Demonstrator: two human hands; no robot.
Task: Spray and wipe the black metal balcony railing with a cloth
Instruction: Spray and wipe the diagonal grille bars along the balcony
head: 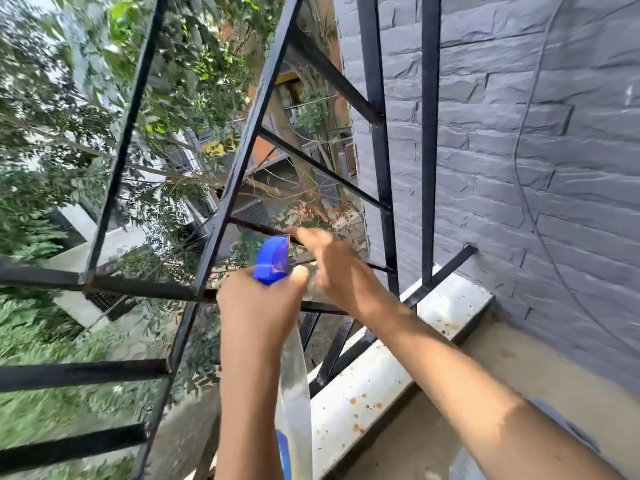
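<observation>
Several black bars of the balcony railing (239,168) cross the view, rising from a rust-spotted white ledge (363,386) beside a grey stone wall (519,133). Left hand (258,306) grips a clear spray bottle (294,386) with blue nozzle (272,259). Right hand (332,268) is blurred at a thin bar; cannot tell its grip.

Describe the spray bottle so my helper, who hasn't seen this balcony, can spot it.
Start at the black metal railing beside the grey brick wall. In front of it, the left hand grips the spray bottle: a clear body with a bright blue trigger head, the only blue thing among black bars.
</observation>
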